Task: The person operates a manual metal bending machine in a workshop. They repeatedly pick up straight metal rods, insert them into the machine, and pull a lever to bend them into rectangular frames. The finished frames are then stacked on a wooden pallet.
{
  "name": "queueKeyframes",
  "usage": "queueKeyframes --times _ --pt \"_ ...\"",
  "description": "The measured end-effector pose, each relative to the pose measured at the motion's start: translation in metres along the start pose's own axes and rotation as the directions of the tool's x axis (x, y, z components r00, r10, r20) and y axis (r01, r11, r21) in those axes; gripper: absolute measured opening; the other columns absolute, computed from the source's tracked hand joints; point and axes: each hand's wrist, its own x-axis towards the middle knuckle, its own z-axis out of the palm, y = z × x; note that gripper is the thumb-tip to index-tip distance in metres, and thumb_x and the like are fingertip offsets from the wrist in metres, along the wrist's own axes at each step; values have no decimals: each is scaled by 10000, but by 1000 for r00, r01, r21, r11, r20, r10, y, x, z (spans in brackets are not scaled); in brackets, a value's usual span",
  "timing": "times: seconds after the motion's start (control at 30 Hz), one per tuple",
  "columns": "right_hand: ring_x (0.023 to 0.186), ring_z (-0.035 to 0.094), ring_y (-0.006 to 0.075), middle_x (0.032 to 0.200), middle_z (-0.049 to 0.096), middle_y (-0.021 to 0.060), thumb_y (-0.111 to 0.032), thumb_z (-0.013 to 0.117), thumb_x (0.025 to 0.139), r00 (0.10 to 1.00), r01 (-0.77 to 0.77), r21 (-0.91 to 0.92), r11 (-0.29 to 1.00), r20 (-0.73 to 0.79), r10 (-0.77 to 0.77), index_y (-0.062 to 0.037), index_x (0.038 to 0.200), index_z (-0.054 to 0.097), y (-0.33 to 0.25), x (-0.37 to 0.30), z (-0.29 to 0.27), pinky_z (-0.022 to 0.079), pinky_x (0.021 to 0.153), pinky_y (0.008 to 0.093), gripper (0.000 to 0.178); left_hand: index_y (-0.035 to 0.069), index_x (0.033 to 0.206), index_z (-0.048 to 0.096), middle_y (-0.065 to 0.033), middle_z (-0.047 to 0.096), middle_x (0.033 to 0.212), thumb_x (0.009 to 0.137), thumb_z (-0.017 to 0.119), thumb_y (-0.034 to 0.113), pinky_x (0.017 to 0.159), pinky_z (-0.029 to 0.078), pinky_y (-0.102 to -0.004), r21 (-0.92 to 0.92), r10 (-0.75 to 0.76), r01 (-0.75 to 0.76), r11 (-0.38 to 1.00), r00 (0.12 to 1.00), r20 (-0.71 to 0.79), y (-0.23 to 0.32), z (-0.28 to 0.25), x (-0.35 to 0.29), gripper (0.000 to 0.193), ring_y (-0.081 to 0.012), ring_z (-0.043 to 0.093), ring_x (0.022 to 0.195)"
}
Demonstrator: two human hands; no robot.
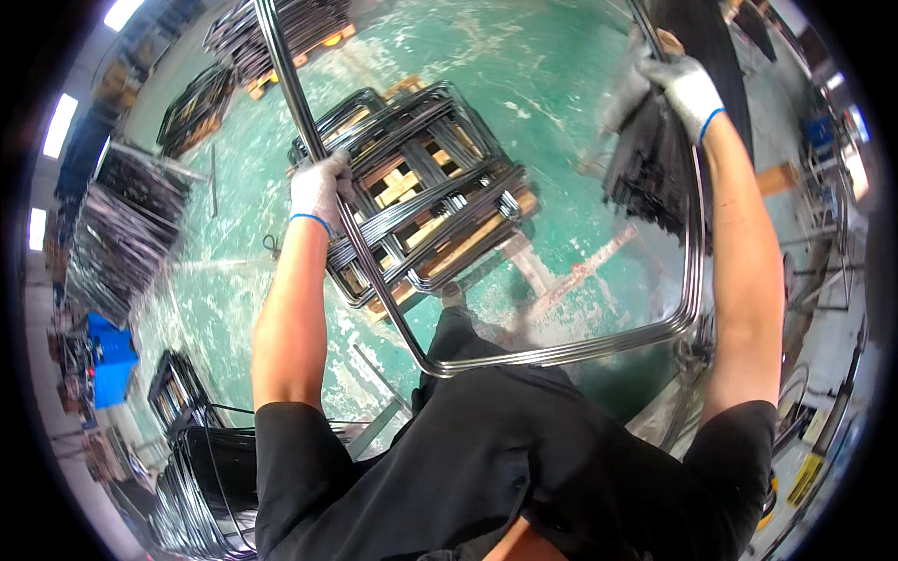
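Note:
Between my two hands I carry a bundle of bent metal tube frames (561, 353), nested together, dark and shiny with rounded corners. Their lower bar crosses in front of my body, and the upper ends run out of the picture. My left hand (321, 190), in a white glove with a blue cuff, is wrapped round the left side bar. On the opposite bar my right hand (687, 92) is closed in a matching glove. Beyond the bundle, a stack of similar metal frames (421, 140) lies on a wooden pallet (528, 202) on the floor.
Bundles of dark bars (645, 164) lie at the right. More stacked metal pieces (271, 37) rest on pallets at the far left, with a heap of bars (126, 234) below them. A blue box (112, 360) and coiled wire-like rods (201, 486) stand at the left. The green floor (552, 122) is worn.

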Motion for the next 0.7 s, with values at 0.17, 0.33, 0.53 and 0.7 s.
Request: queueKeyframes --times 0.17,0.33,0.53,0.7 --pt "624 558 125 759 612 22 -275 734 938 967 3 161 987 252 -44 -23 925 675 100 41 142 462 547 326 259 62 759 638 -7 567 598 916 723 287 496 417 -309 208 -67 86 974 993 -96 -79 -86 19 287 -139 541 512" --pt "595 597 128 738 650 20 -158 753 900 874 -359 77 930 376 306 -30 957 697 194 -69 215 504 549 320 151 34 819 679 -17 596 637 911 713 285 509 465 -308 213 -207 264 941 944 -256 -141 -117 -4 269 -118 558 529" --pt "630 657 249 700 655 137 -247 756 892 892 -376 -253 891 163 422 -6 931 699 279 -84 287 533 637 422 251 -17 898 717 -92 676 681 838 736 267 623 524 -350 282 -239 394 875 857 -457 -250 -107 2 291 -184 645 620" --pt "835 696 435 855 712 258 -351 734 884 867 -305 -444 842 237 439 -2 985 721 324 -17 352 543 793 500 364 -3 900 721 -152 709 743 803 721 238 699 536 -385 320 -255 488 812 791 -557 -337 -92 53 259 -247 690 703"
